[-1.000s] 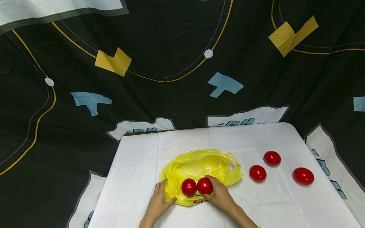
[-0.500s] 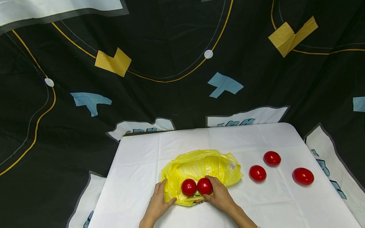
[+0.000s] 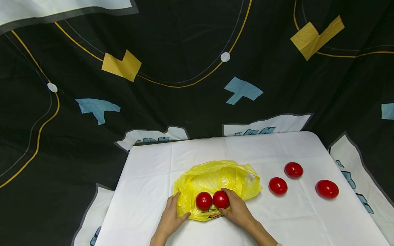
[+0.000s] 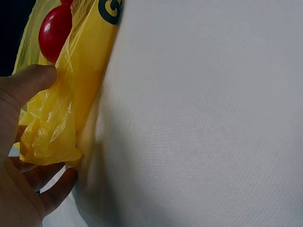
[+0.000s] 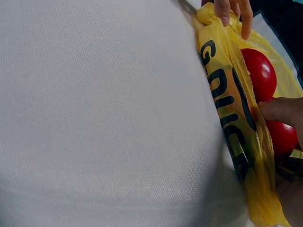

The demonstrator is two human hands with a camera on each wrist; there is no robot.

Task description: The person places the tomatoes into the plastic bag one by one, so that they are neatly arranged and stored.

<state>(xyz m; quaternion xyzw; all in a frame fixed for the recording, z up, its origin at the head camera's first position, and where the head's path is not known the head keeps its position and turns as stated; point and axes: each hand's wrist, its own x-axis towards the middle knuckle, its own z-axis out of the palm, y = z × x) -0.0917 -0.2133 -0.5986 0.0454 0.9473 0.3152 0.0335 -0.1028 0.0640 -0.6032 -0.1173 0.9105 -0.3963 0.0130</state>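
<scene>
A yellow plastic bag (image 3: pixel 212 181) lies open on the white table, black print along its near side. Two glossy red tomatoes sit side by side in its mouth, a left tomato (image 3: pixel 204 201) and a right tomato (image 3: pixel 221 199). My left hand (image 3: pixel 171 217) holds the bag's left end, thumb over the front rim and fingers round the far side, as the left wrist view shows. My right hand (image 3: pixel 238 210) grips the right tomato between thumb and fingers. Its thumb (image 5: pixel 279 109) crosses the bag's rim in the right wrist view; the other fingers are partly hidden.
Three more tomatoes lie to the right of the bag: a near one (image 3: pixel 278 186), a far one (image 3: pixel 293 170) and a rightmost one (image 3: pixel 327 189). Behind the white-covered table (image 3: pixel 147 191) hangs a dark printed cloth (image 3: pixel 172 109).
</scene>
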